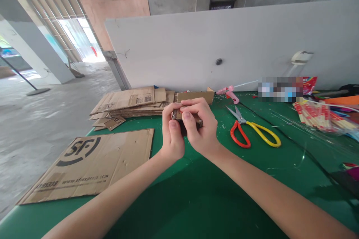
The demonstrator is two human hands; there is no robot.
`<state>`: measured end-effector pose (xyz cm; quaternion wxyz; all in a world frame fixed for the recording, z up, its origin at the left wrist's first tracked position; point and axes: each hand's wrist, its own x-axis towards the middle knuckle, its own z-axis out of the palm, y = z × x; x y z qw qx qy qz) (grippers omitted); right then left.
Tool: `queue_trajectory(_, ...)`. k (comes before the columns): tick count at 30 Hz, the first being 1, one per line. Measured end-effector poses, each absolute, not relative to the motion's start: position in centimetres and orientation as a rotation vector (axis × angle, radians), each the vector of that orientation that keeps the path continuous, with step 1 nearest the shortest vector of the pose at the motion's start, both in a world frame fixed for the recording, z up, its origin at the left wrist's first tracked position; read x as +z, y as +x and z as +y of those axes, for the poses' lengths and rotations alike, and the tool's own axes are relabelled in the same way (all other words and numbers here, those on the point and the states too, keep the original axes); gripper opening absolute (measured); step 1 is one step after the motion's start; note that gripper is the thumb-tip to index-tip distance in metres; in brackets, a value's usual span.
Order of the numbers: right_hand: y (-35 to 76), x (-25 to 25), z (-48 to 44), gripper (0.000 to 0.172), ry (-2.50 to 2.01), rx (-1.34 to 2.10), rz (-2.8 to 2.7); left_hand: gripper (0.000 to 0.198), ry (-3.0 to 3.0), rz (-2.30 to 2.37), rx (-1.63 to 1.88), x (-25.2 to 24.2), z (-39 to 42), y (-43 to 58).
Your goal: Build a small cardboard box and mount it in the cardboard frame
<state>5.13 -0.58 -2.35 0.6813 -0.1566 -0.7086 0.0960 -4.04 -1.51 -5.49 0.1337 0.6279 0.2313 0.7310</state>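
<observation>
Both my hands meet above the middle of the green table point(196, 194). My left hand point(171, 136) and my right hand point(200, 129) are closed together around a small cardboard piece point(177, 114), held just over the table top. Fingers cover most of that piece, so its shape is hard to make out. Directly behind my hands a flat brown cardboard strip point(196, 96) lies near the white partition.
A large cardboard sheet point(92, 164) with a black logo lies front left. Stacked cardboard point(129, 102) sits behind it. Red-and-yellow scissors point(252, 132) lie right of my hands, a pink glue gun point(230, 92) beyond them. Packs of sticks point(316, 114) crowd the right edge.
</observation>
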Motion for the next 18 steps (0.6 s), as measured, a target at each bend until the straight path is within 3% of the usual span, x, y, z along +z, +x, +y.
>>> queue_trajectory(9, 5.8, -1.6, -0.5, 0.005, -0.343, 0.216, -1.696, 0.034, 2.029, 0.784, 2.001, -4.8, -2.1, -5.9)
queue_trajectory(13, 6.3, -1.1, -0.1, 0.004, -0.332, 0.189, -1.77, 0.043, 2.325, 0.636, 1.894, -3.2, -1.4, -8.1)
queue_trajectory(18, 6.4, -1.4, 0.2, 0.011, -0.316, 0.257, -1.766, 0.031, 2.433, 0.705, 1.828, -2.5, -1.0, -8.9)
